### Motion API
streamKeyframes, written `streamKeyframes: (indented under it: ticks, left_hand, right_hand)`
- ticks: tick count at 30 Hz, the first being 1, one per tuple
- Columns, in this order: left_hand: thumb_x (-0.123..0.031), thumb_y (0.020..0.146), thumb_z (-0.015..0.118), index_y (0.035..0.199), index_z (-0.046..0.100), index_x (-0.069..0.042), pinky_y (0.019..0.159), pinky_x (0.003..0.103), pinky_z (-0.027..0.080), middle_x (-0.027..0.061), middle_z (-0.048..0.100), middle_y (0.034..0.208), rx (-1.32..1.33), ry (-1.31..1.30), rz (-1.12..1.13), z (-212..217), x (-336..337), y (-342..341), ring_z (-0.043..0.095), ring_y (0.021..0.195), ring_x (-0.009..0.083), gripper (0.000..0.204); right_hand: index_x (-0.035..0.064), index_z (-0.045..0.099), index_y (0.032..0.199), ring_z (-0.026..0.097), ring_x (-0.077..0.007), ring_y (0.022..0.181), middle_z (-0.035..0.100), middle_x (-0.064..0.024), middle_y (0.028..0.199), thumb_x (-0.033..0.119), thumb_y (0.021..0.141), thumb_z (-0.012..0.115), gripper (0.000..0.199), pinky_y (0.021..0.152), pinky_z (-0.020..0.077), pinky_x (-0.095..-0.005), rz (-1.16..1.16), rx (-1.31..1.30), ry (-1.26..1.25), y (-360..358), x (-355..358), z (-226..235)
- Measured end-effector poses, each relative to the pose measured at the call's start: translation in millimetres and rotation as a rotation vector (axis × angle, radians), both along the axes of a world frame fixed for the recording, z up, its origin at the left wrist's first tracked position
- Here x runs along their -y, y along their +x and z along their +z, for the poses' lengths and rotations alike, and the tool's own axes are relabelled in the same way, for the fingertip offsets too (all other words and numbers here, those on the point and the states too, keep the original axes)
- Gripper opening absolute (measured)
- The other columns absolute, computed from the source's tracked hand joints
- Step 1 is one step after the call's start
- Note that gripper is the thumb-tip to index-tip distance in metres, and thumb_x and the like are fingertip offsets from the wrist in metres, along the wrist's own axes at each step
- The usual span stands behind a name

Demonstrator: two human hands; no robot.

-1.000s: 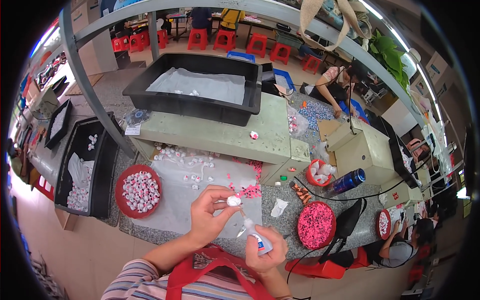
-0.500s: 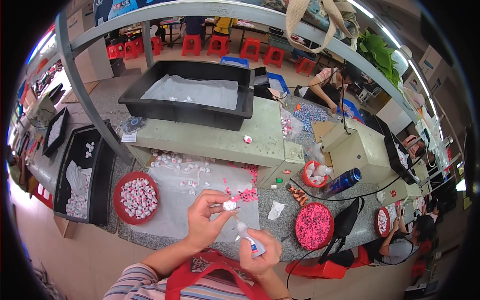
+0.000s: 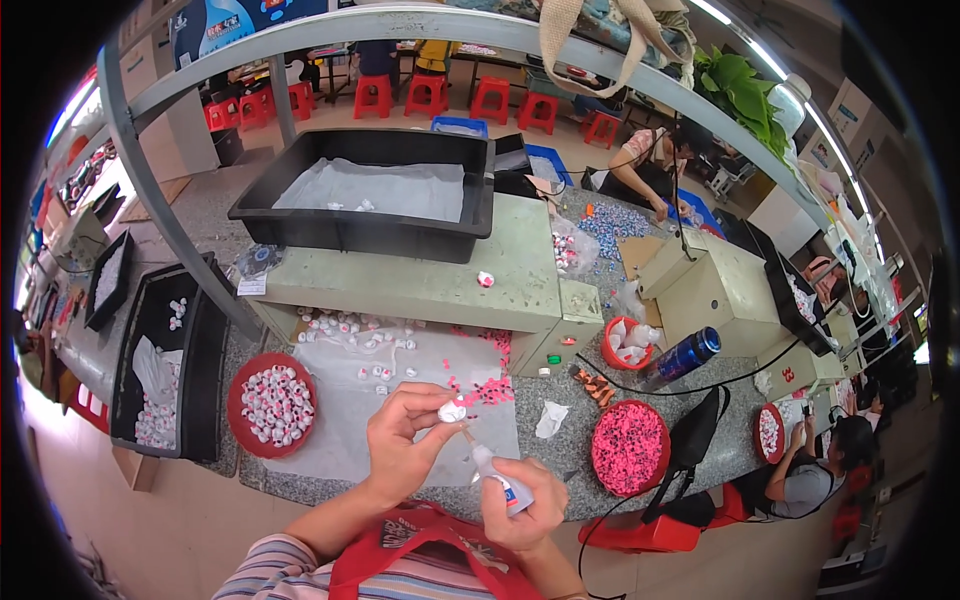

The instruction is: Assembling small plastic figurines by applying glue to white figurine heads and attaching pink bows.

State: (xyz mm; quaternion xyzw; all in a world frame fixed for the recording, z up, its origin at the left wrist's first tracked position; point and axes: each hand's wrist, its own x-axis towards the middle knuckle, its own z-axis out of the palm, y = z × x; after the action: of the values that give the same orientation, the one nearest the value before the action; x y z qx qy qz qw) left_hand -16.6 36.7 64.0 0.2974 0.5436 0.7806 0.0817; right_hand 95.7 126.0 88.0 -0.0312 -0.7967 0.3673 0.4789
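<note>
Between the thumb and fingers of my left hand point(image 3: 403, 437) is a small round white piece point(image 3: 452, 411). My right hand point(image 3: 526, 505) grips a white glue bottle point(image 3: 497, 478) with a blue and red label. Its thin nozzle tip points up and left, close beside the white piece; whether they touch I cannot tell. Beneath both hands lies a white sheet point(image 3: 335, 420) on the grey speckled table. Small pink pieces point(image 3: 490, 391) are scattered on the sheet beyond my hands, with several white pieces point(image 3: 378, 374) nearby.
A red bowl of white-and-pink pieces point(image 3: 236, 416) stands left, a bowl of pink pieces point(image 3: 630, 448) right. Ahead is a pale green metal box point(image 3: 420, 290) bearing a black tray point(image 3: 350, 235). A blue can point(image 3: 690, 354) and a cable stand right. Co-workers sit beyond.
The whole view has shifted slightly. My left hand and the white piece sit a little lower and further left in the picture; both hands keep their grips.
</note>
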Motion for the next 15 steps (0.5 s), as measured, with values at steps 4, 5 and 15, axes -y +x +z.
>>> streamKeyframes:
  ticks: [4, 5, 15]
  left_hand:
    - [0.017, 0.067, 0.059, 0.093, 0.048, 0.005, 0.08, 0.031, 0.051, 0.0148, 0.049, 0.101, 0.105, 0.069, -0.068, 0.0, 1.3, 0.3, 0.055, 0.094, 0.022, 0.032]
    - [0.016, 0.068, 0.059, 0.094, 0.048, 0.005, 0.081, 0.032, 0.05, 0.0152, 0.05, 0.102, 0.151, 0.083, -0.088, -0.8, 1.7, 0.1, 0.055, 0.096, 0.0229, 0.031]
    - [0.018, 0.066, 0.058, 0.093, 0.046, 0.004, 0.076, 0.033, 0.052, 0.0164, 0.052, 0.1, 0.229, 0.064, -0.109, 1.3, 4.4, -1.3, 0.058, 0.092, 0.0288, 0.033]
  right_hand:
    - [-0.002, 0.055, 0.085, 0.049, -0.0181, 0.042, 0.056, -0.0096, 0.059, -0.001, 0.064, 0.062, 0.022, 0.039, 0.0376, -0.0264, 0.012, -0.017, -0.018, -1.2, 0.9, -2.2]
    - [-0.002, 0.055, 0.085, 0.049, -0.0181, 0.042, 0.056, -0.0096, 0.059, -0.002, 0.064, 0.062, 0.022, 0.038, 0.0374, -0.0264, 0.001, -0.045, 0.005, -1.1, 0.6, -2.3]
    - [-0.0017, 0.055, 0.086, 0.047, -0.0178, 0.04, 0.052, -0.0087, 0.054, -0.002, 0.063, 0.062, 0.024, 0.038, 0.0357, -0.0264, 0.011, -0.033, -0.019, 0.3, -0.5, -0.7]
